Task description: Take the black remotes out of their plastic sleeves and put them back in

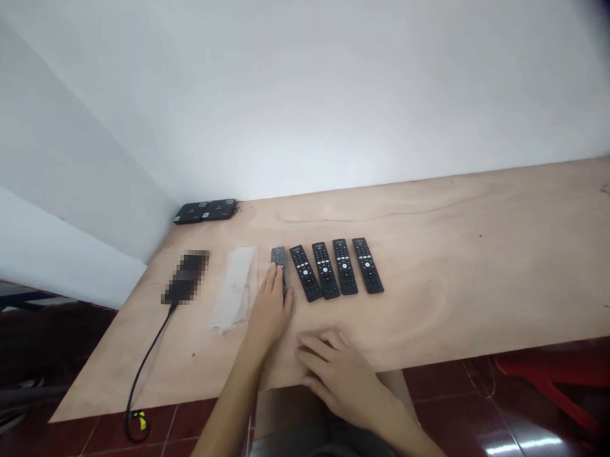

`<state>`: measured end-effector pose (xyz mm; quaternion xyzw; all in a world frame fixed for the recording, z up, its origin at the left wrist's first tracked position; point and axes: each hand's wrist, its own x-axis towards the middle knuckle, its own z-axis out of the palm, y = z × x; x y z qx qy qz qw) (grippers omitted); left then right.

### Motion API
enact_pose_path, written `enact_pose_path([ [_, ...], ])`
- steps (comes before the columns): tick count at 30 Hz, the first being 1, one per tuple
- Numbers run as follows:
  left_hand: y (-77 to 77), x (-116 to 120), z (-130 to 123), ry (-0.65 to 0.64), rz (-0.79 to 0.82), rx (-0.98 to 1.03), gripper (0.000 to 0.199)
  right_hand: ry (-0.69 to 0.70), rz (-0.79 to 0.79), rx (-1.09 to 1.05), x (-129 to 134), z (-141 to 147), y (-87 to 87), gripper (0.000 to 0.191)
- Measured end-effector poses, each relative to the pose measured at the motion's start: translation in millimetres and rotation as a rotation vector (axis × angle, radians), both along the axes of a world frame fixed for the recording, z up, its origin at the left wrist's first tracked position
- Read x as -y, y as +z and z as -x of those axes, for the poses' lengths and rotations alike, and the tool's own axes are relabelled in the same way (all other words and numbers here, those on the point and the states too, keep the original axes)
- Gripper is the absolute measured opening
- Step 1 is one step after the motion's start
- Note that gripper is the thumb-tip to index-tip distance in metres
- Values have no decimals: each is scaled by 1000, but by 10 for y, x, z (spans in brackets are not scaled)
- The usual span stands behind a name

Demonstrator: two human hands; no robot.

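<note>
Remotes, five, lie parallel in a row at frame centre on the tabletop, aligned side by side. Left hand: fingers closed around the leftmost remote. Right hand: fingers open, flat below the row.

Left hand is right over the leftmost remote, hiding its lower half, and the buttons are too small to read! Over by the table's left edge, a black box is pixelated beyond recognition, and a red frame runs off the picture's right edge.
</note>
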<state>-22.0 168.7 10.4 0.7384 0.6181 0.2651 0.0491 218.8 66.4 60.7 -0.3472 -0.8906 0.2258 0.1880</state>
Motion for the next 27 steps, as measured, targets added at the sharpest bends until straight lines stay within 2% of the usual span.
enact_pose_path([
  [4,174,106,-127,11,-124,-46,60,3,15,-8,11,4,-24,37],
  [7,243,180,-278,-49,-175,-80,69,-30,37,-48,30,10,-48,28],
  [10,205,222,-416,-129,-128,-109,70,-144,73,-136,24,-4,-85,19],
  [15,133,332,-530,-135,-152,-117,55,-300,88,-328,-43,-159,-175,25],
  [19,162,555,-613,-138,-203,-107,51,-437,62,-379,-50,-342,-278,24],
  [22,186,789,-745,-156,-186,-105,49,-513,63,-367,-28,-443,-362,30],
  [27,188,1166,-1056,-234,-89,-47,48,-541,90,-348,-35,-531,-402,38],
])
